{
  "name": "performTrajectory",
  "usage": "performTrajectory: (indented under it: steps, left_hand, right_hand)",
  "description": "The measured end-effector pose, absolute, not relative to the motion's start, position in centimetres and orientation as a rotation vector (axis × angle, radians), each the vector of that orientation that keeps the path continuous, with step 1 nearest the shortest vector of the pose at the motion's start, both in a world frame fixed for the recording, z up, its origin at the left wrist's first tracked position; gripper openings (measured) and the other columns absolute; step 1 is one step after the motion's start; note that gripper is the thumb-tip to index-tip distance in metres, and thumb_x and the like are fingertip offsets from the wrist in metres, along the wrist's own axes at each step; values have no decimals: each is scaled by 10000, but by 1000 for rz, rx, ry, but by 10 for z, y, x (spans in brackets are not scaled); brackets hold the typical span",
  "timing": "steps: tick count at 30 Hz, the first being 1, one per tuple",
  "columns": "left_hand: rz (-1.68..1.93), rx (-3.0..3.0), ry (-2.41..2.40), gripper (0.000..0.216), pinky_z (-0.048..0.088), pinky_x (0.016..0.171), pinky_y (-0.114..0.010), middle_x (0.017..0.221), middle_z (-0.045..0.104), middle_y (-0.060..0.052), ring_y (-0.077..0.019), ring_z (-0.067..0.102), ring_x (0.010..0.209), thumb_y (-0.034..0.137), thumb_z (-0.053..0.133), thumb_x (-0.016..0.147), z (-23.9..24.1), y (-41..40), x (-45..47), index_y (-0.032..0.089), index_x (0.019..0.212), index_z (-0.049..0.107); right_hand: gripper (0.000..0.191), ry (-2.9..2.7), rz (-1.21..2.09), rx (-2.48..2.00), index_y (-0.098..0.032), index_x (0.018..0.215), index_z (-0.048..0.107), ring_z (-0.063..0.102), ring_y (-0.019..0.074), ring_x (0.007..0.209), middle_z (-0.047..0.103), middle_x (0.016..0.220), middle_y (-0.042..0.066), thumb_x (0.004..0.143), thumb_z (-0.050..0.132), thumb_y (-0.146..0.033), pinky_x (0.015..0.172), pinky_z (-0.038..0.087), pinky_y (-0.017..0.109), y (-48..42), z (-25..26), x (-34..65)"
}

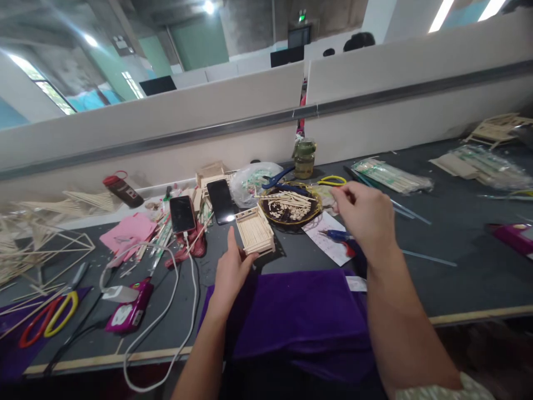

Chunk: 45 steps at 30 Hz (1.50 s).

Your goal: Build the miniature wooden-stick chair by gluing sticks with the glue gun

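Observation:
My left hand (231, 270) grips the near edge of a small tray-like box built of thin wooden sticks (255, 230), holding it just above the dark desk. My right hand (366, 218) hovers to the right of it with fingers curled and the thumb and forefinger pinched together near a round dark dish (290, 206) filled with cut wooden sticks. Whether anything sits in the pinch is too small to see. A purple cloth (295, 311) lies on the desk in front of me, under both forearms.
Two phones (182, 213), a white cable (166, 316), a pink device (130, 308), red-and-yellow scissors (50, 319) and stick frameworks (37, 239) lie left. A jar (305, 157), yellow-handled pliers (332, 180), a blue tool (338, 235) and bagged sticks (389, 175) lie right. A partition wall (258, 119) stands behind.

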<state>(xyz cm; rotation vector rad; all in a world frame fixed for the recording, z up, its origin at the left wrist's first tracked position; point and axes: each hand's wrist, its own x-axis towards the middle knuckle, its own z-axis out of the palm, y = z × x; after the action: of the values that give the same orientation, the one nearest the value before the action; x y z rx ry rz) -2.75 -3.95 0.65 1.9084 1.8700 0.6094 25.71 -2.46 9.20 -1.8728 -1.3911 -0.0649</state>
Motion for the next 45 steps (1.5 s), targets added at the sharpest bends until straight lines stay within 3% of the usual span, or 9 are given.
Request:
performTrajectory:
  steps: [4, 8, 12, 16, 19, 28, 33, 39, 45]
  left_hand:
    - [547, 1910, 1851, 1006, 416, 684, -289, 876, 718, -33, -251, 693, 830, 392, 697, 811, 17, -36, -26, 195, 1587, 87]
    - [824, 1822, 1704, 1003, 398, 609, -260, 726, 633, 27, -173, 595, 649, 436, 770, 742, 40, -24, -43, 177, 1555, 243]
    - [1424, 1558, 1328, 700, 304, 503, -208, 579, 388, 99, -78, 358, 486, 441, 747, 782, 69, -8, -43, 184, 1386, 503]
    - [1925, 1463, 1265, 362, 203, 459, -206, 558, 350, 80, -54, 286, 465, 459, 656, 882, 71, 1, -18, 187, 1119, 686]
    - [2107, 1392, 1407, 297, 203, 464, -202, 570, 369, 77, -47, 285, 475, 418, 645, 901, 54, 7, -7, 163, 1047, 693]
    - [2218, 1224, 1363, 388, 348, 543, -183, 851, 552, 13, -54, 428, 594, 370, 619, 910, 27, 20, -20, 181, 1232, 515]
    - [2139, 1244, 1357, 381, 449, 714, -207, 920, 560, -11, -101, 545, 792, 279, 665, 850, 26, 21, -21, 187, 1202, 551]
    - [1515, 1494, 1343, 278, 430, 655, -214, 798, 585, 2, -108, 529, 697, 334, 657, 850, 33, 12, -31, 179, 1081, 655]
    - [971, 1825, 1301, 315, 398, 629, -229, 748, 602, 6, -116, 524, 667, 346, 614, 885, 40, 0, -34, 167, 1137, 678]
  right_hand:
    - [172, -1511, -17, -1608, -213, 990, 715, 657, 192, 752, 756, 913, 55, 884, 611, -299, 688, 451, 309, -2, 122, 247]
    - [208, -1522, 116, -1654, -199, 848, 730, 654, 194, 705, 711, 691, 37, 912, 580, -329, 675, 449, 305, 24, 120, 245]
    - [123, -1536, 116, -1870, -211, 820, 737, 660, 207, 764, 745, 805, 49, 845, 641, -284, 653, 414, 292, 47, 100, 249]
    - [131, -1653, 129, -2050, -234, 830, 745, 674, 225, 843, 762, 900, 55, 823, 615, -222, 638, 400, 281, 64, 78, 260]
    - [161, -1719, 136, -2176, -226, 811, 759, 686, 238, 866, 763, 896, 79, 832, 600, -234, 638, 407, 279, 72, 69, 266]
    - [178, -1930, 91, -2329, -152, 921, 775, 707, 289, 949, 756, 947, 168, 798, 658, -207, 763, 491, 330, 86, 45, 258]
    - [253, -1949, 132, -2378, -107, 1011, 764, 702, 341, 991, 745, 1014, 216, 795, 652, -174, 763, 504, 366, 92, 30, 252]
    - [324, -1975, 140, -2361, -56, 1085, 749, 684, 391, 1008, 725, 1040, 279, 805, 602, -127, 791, 493, 419, 96, 21, 248]
    - [316, -1991, 78, -2345, -55, 1070, 757, 686, 379, 992, 725, 1054, 278, 816, 588, -135, 776, 497, 404, 97, 18, 244]
